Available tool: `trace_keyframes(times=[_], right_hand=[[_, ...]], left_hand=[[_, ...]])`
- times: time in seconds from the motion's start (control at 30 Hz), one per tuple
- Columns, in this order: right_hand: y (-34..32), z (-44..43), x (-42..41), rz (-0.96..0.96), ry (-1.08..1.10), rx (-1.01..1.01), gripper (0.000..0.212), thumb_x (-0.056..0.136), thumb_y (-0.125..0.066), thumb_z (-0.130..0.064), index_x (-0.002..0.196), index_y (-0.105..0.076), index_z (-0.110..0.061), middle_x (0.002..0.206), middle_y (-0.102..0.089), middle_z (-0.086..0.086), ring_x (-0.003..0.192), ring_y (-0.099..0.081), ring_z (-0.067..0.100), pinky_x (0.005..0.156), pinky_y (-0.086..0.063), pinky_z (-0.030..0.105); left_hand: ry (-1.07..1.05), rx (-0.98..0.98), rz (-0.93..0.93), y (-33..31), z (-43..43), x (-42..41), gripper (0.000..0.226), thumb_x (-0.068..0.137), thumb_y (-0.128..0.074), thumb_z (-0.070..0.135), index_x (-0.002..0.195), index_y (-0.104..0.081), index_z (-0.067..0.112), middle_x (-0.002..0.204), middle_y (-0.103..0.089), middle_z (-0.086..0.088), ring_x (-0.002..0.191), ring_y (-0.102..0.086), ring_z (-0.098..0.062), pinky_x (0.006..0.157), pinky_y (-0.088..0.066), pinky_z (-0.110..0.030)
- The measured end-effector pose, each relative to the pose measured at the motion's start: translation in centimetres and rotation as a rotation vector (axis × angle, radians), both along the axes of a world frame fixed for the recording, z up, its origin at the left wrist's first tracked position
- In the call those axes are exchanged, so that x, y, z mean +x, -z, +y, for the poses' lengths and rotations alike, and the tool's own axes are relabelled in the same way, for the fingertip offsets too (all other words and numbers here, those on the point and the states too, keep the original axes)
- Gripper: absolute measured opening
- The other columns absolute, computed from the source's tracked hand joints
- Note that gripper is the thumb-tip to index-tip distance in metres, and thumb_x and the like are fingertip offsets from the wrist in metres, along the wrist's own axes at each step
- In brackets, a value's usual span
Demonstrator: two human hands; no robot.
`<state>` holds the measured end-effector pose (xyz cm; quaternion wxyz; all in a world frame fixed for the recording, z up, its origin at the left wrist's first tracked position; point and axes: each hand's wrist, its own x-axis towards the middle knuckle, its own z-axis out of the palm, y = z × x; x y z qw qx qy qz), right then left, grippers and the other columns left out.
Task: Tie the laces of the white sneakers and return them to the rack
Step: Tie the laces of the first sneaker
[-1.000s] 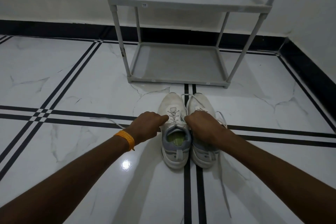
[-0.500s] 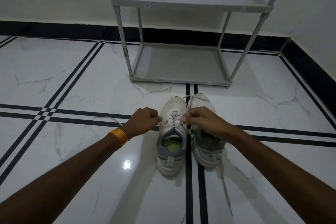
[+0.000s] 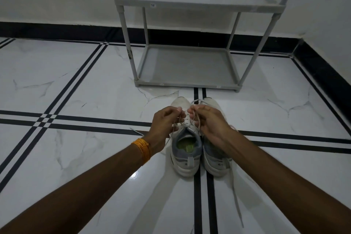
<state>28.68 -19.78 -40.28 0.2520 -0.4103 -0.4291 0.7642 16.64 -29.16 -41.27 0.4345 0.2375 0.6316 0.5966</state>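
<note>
Two white sneakers stand side by side on the floor, toes pointing at the rack: the left sneaker [image 3: 185, 150] and the right sneaker [image 3: 216, 159]. My left hand [image 3: 164, 122], with an orange band on the wrist, pinches one lace end of the left sneaker. My right hand [image 3: 210, 121] pinches the other lace end, and both meet above that shoe's tongue. The right sneaker's lace [image 3: 236, 195] trails loose over the floor towards me. The grey two-shelf rack [image 3: 187, 81] stands just beyond the shoes.
White marble floor with black stripes [image 3: 91, 125] spreads around. A white wall with a black skirting [image 3: 57, 29] runs behind the rack and along the right side. Both rack shelves hold nothing.
Both hands have risen and drawn together over the left sneaker's laces, with the lace ends now lifted between the fingers. The shoes stay in place.
</note>
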Motion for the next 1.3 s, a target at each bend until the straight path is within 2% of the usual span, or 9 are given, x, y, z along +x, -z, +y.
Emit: trace_keyframes(times=[0.17,0.37,0.57,0.77,0.93,1.0,1.07,1.17,1.3], right_hand=[[-0.1,-0.4,-0.1,-0.018,-0.045,0.066,0.022,0.094,-0.052,-0.003,0.111,-0.065,0.000,0.090,-0.070,0.010,0.073,-0.067,0.013,0.062,-0.054,0.023],[0.3,-1.0,0.0,-0.061,-0.087,0.107,0.022,0.092,-0.055,-0.002,0.109,-0.068,0.000,0.088,-0.070,0.009,0.072,-0.065,0.011,0.062,-0.052,0.020],[0.3,-1.2,-0.2,-0.038,-0.110,0.129,0.022,0.086,-0.058,0.005,0.106,-0.067,0.007,0.081,-0.067,0.010,0.069,-0.059,0.012,0.057,-0.049,0.018],[0.5,-1.0,-0.2,-0.131,-0.154,0.221,0.020,0.088,-0.058,0.001,0.106,-0.067,0.001,0.087,-0.067,0.014,0.074,-0.061,0.016,0.062,-0.051,0.022],[0.6,-0.6,0.0,-0.188,-0.100,0.258,0.018,0.086,-0.066,-0.002,0.104,-0.066,-0.003,0.086,-0.074,0.017,0.071,-0.069,0.016,0.055,-0.053,0.020],[0.6,-0.5,-0.1,-0.213,-0.070,0.237,0.022,0.084,-0.069,-0.003,0.104,-0.062,-0.001,0.082,-0.072,0.016,0.064,-0.068,0.014,0.054,-0.052,0.020],[0.6,-0.4,-0.2,-0.210,-0.065,0.215,0.025,0.082,-0.070,-0.001,0.104,-0.062,0.005,0.076,-0.070,0.013,0.058,-0.066,0.011,0.052,-0.052,0.018],[0.5,-0.1,-0.4,-0.253,-0.147,0.278,0.021,0.080,-0.070,0.000,0.100,-0.065,0.005,0.079,-0.070,0.013,0.058,-0.066,0.009,0.054,-0.052,0.019],[0.2,0.6,-0.2,-0.253,-0.300,0.426,0.014,0.081,-0.070,-0.001,0.094,-0.063,0.000,0.071,-0.074,0.006,0.069,-0.071,0.016,0.060,-0.053,0.023]], left_hand=[[-0.001,0.046,0.026,-0.1,0.2,0.3,0.025,0.100,-0.050,0.022,0.110,-0.066,0.006,0.101,-0.072,-0.011,0.086,-0.070,-0.013,0.059,-0.054,-0.014],[-0.059,-0.008,0.138,0.1,0.3,0.8,0.019,0.099,-0.050,0.022,0.103,-0.063,0.009,0.088,-0.067,-0.003,0.079,-0.062,-0.012,0.063,-0.051,-0.023],[-0.083,0.022,0.155,0.2,-0.1,0.2,0.021,0.097,-0.055,0.022,0.106,-0.065,0.004,0.079,-0.065,-0.001,0.061,-0.060,0.000,0.049,-0.046,-0.011],[0.003,0.019,0.174,0.7,-0.4,-0.3,0.017,0.098,-0.054,0.019,0.109,-0.065,0.012,0.090,-0.069,-0.007,0.079,-0.063,-0.015,0.063,-0.052,-0.023],[0.086,0.023,0.258,0.5,-0.4,-0.8,0.016,0.091,-0.065,0.018,0.097,-0.058,0.005,0.085,-0.075,-0.010,0.069,-0.070,-0.014,0.052,-0.050,-0.021],[0.077,0.022,0.216,0.4,-0.4,-1.2,0.026,0.088,-0.070,0.017,0.093,-0.046,0.007,0.085,-0.075,-0.013,0.066,-0.071,-0.015,0.050,-0.048,-0.021],[0.107,-0.009,0.147,0.1,-0.3,-1.6,0.035,0.085,-0.073,0.018,0.098,-0.042,0.010,0.083,-0.075,-0.012,0.064,-0.070,-0.012,0.051,-0.047,-0.020],[0.216,-0.099,0.113,-0.3,-0.2,-2.1,0.041,0.084,-0.074,0.023,0.115,-0.048,0.014,0.081,-0.075,-0.008,0.059,-0.067,-0.004,0.053,-0.049,-0.016],[0.295,-0.085,0.096,-0.6,0.1,-2.6,0.031,0.083,-0.074,0.018,0.109,-0.064,0.003,0.073,-0.074,-0.003,0.062,-0.068,-0.007,0.053,-0.050,-0.015]])
